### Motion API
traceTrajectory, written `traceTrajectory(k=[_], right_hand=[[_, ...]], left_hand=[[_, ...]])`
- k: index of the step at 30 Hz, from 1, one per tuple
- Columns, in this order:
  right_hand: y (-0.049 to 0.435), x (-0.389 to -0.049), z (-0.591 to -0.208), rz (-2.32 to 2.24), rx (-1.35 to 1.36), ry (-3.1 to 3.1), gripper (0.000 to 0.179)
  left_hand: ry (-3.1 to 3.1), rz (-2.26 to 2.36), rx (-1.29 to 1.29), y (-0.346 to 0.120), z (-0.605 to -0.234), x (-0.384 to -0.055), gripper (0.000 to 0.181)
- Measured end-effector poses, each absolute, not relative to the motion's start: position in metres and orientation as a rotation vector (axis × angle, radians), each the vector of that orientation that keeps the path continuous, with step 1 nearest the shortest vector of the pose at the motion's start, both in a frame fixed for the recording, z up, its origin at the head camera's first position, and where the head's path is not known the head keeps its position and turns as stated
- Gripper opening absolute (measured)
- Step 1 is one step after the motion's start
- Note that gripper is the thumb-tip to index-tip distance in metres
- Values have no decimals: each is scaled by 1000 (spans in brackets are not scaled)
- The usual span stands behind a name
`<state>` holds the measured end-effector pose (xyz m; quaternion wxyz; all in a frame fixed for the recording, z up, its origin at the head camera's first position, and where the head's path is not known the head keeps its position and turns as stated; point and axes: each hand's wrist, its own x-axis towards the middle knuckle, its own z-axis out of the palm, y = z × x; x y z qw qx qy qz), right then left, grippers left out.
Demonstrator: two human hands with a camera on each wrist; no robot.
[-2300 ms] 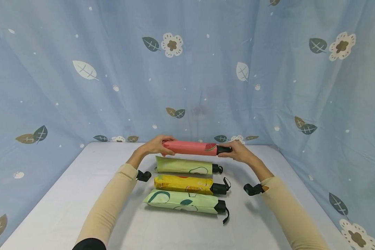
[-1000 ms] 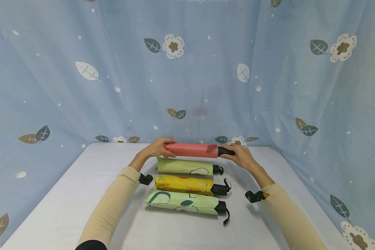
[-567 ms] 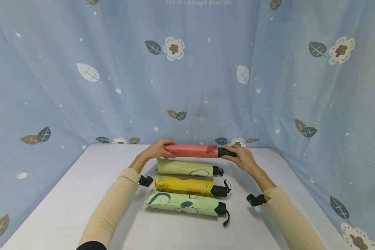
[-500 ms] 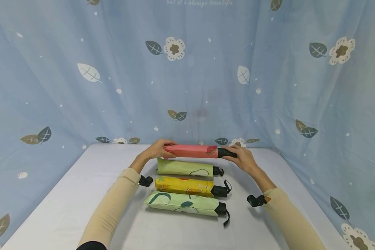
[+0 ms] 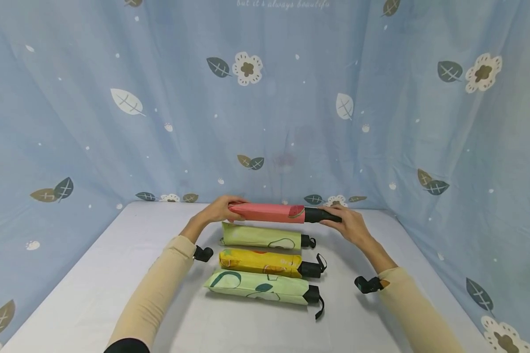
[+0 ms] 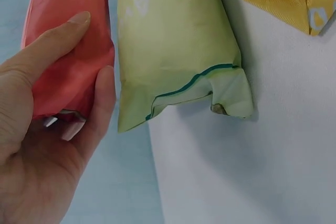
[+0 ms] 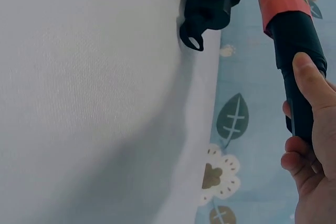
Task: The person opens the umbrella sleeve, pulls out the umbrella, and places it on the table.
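A folded umbrella in a red watermelon-print sleeve (image 5: 265, 213) is held level above the far part of the table. My left hand (image 5: 217, 210) grips the sleeve's left end; in the left wrist view the thumb (image 6: 58, 43) lies along the red fabric, with fingers on the other side. My right hand (image 5: 352, 225) grips the umbrella's black handle (image 7: 297, 40), thumb along it. Just nearer lies a light green sleeved umbrella (image 5: 251, 236), then a yellow one (image 5: 256, 261), then a pale green avocado-print one (image 5: 282, 289).
The lying umbrellas are in a row, their black handles to the right; wrist straps (image 5: 320, 309) hang from some. They rest on a white-covered table (image 5: 247, 328). A blue patterned curtain (image 5: 282, 122) rises behind the table and along both sides.
My right hand has moved right with the handle, and more black handle shows beyond the red sleeve. My left hand and the sleeve have shifted slightly left. The lying umbrellas stay put.
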<state>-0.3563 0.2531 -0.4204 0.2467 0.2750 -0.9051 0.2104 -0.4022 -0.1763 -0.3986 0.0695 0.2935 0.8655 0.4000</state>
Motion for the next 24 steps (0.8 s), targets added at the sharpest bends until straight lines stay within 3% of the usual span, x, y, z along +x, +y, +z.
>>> traceTrajectory(k=[24], right_hand=[[290,-346,-420,552,684,-2378,50]], left_hand=[[2684,1182,837,-184,-399,-406,55]])
